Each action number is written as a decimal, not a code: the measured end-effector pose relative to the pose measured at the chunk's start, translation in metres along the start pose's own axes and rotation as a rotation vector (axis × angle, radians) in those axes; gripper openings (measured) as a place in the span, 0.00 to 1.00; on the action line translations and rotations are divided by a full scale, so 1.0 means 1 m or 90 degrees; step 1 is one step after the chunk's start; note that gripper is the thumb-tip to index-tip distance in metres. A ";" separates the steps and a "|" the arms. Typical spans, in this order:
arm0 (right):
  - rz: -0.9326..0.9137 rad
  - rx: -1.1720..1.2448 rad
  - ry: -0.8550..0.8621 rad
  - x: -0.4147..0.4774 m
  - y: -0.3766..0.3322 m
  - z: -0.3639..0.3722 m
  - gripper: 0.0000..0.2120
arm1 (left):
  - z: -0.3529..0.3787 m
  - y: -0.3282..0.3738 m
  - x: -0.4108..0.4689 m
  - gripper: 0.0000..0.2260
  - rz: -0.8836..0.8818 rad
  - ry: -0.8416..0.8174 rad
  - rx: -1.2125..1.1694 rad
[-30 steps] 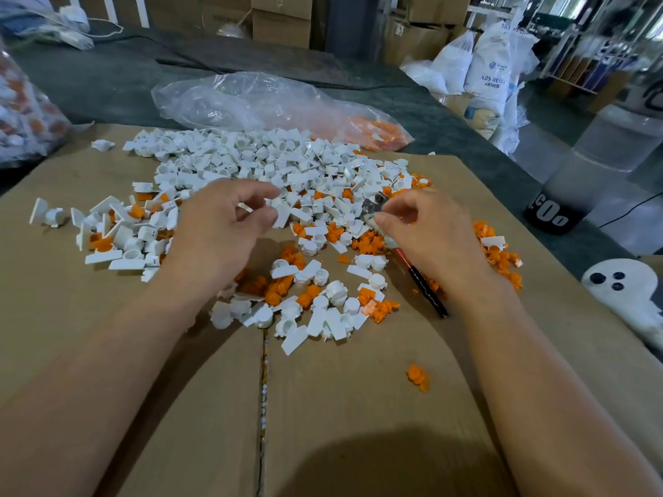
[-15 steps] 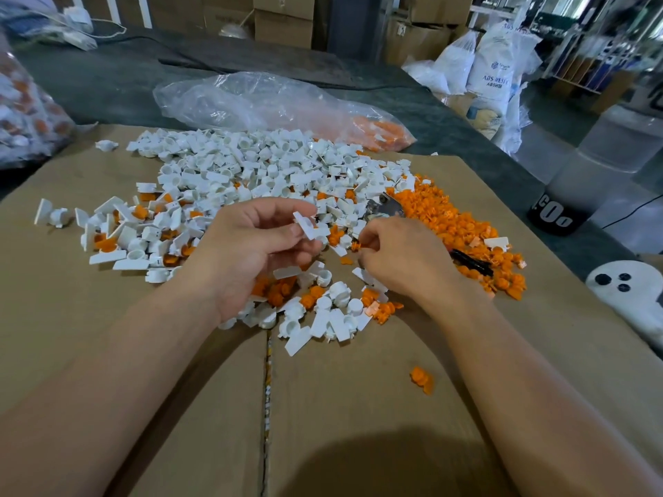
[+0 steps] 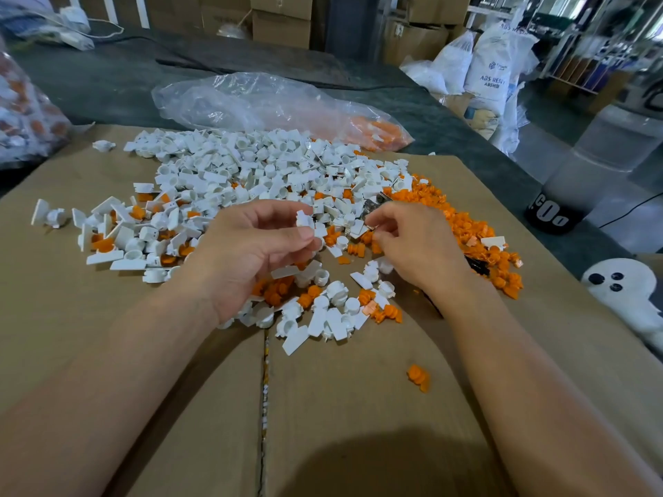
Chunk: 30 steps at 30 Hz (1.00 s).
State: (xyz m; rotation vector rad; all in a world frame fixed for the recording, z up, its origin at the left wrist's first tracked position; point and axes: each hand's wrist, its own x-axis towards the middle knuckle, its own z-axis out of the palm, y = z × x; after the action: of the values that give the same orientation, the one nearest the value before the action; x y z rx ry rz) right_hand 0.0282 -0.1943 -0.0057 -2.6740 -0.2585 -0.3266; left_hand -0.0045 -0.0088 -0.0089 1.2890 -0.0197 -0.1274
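Note:
A big heap of small white plastic parts (image 3: 251, 166) covers the far middle of the cardboard sheet (image 3: 358, 407), with orange plastic pieces (image 3: 462, 224) spread to its right and mixed in below. My left hand (image 3: 251, 252) is raised palm-up over the pile and pinches one white part (image 3: 305, 220) between thumb and fingers. My right hand (image 3: 412, 242) grips a small cutter; its metal jaws (image 3: 375, 206) poke out by the fingertips and its black handle (image 3: 477, 265) shows behind the wrist. The two hands are close together.
A clear plastic bag (image 3: 269, 102) with some orange pieces lies behind the pile on the dark table. Another filled bag (image 3: 25, 116) sits far left. A white ghost figure (image 3: 631, 292) lies at the right edge. One stray orange piece (image 3: 419, 378) lies near me.
My left hand picked a white part from the pile and lifted it, turning palm-up. My right hand swung the cutter round and moved in toward the left hand.

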 end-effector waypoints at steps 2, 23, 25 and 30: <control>0.023 0.116 0.015 -0.001 0.001 -0.004 0.11 | 0.000 -0.001 0.000 0.18 -0.004 -0.003 0.010; -0.026 0.467 -0.002 -0.019 -0.034 -0.002 0.13 | 0.001 -0.003 -0.001 0.15 0.030 -0.010 0.064; -0.027 0.459 0.004 -0.019 -0.035 -0.002 0.14 | 0.001 -0.003 -0.001 0.16 0.035 -0.014 0.072; -0.035 0.437 0.004 -0.019 -0.035 -0.001 0.14 | 0.002 -0.003 -0.003 0.15 0.076 -0.007 0.152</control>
State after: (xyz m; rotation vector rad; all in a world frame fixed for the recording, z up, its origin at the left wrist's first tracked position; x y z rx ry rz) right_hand 0.0014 -0.1665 0.0040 -1.9914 -0.3656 -0.2118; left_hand -0.0084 -0.0116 -0.0113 1.5220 -0.1240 -0.0292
